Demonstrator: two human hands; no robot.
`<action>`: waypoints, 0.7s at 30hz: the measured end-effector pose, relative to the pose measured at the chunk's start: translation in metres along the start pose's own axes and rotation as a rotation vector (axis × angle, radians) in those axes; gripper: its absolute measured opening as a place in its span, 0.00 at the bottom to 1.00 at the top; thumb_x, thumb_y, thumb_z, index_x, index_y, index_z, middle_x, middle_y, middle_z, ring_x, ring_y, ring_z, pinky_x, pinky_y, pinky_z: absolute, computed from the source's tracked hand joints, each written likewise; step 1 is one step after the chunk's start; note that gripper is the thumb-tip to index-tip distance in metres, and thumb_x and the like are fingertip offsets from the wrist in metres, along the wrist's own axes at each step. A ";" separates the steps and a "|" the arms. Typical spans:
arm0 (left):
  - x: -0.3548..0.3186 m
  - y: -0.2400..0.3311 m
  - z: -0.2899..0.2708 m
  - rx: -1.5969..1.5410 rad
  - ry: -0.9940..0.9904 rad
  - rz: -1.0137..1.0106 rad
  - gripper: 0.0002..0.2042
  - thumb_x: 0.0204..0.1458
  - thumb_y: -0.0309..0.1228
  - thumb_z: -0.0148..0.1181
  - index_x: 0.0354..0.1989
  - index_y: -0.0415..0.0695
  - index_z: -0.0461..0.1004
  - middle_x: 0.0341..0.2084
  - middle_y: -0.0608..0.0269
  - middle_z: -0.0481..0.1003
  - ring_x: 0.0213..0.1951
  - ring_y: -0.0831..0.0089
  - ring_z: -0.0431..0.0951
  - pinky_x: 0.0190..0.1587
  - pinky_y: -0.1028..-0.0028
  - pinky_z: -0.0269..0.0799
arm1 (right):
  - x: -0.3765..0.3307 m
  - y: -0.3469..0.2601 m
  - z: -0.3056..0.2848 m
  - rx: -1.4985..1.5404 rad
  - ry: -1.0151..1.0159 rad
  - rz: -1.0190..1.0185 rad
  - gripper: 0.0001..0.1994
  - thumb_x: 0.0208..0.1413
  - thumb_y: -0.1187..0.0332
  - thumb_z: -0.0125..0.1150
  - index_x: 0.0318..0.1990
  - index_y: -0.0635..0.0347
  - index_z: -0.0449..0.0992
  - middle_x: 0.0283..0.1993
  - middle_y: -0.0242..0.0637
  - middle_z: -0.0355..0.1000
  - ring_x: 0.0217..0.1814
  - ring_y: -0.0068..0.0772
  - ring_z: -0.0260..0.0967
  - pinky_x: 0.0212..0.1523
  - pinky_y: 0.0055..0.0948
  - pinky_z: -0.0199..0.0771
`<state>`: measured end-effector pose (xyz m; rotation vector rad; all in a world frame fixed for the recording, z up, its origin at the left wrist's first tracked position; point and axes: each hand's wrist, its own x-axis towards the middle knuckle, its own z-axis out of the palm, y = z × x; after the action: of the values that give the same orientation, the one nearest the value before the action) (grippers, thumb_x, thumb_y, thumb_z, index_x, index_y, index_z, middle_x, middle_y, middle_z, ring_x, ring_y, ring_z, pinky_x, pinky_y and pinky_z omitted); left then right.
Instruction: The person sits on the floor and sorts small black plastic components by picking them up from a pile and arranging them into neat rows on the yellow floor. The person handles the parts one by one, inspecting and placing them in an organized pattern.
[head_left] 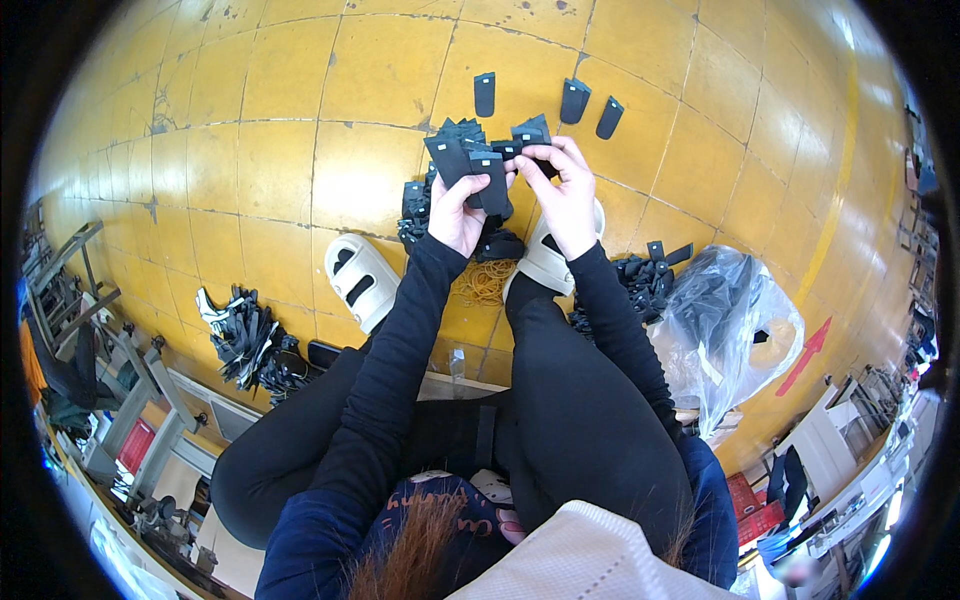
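My left hand [456,216] is closed on black flat tabs [487,188], dark tapered pieces with small pale labels, thumb on top. A pile of similar pieces lies on the floor just behind and below them. To the right of it, my right hand [568,198] has its thumb and fingertips pinched on another black tab [530,132]. Three loose tabs lie farther out on the floor, one a dark tab [485,95] at the left and another tab [610,117] at the right.
Tan rubber bands [487,283] lie between my white sandals [362,280]. Dark strips are heaped [245,340] at the left. More black pieces [640,285] sit at the right beside a clear plastic bag [735,320]. Metal frames [150,400] stand at the left edge.
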<state>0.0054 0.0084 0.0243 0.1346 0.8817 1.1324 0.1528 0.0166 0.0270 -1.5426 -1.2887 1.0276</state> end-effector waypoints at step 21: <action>0.008 -0.014 -0.007 0.221 0.085 0.150 0.19 0.50 0.22 0.60 0.50 0.43 0.63 0.42 0.63 0.72 0.44 0.73 0.73 0.48 0.73 0.69 | -0.013 0.010 0.010 0.084 -0.104 0.175 0.10 0.46 0.69 0.66 0.34 0.67 0.78 0.30 0.36 0.69 0.34 0.27 0.67 0.36 0.22 0.64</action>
<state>0.0115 0.0064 0.0080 0.3406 1.0861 1.1845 0.1447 0.0040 0.0150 -1.5767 -1.1797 1.2713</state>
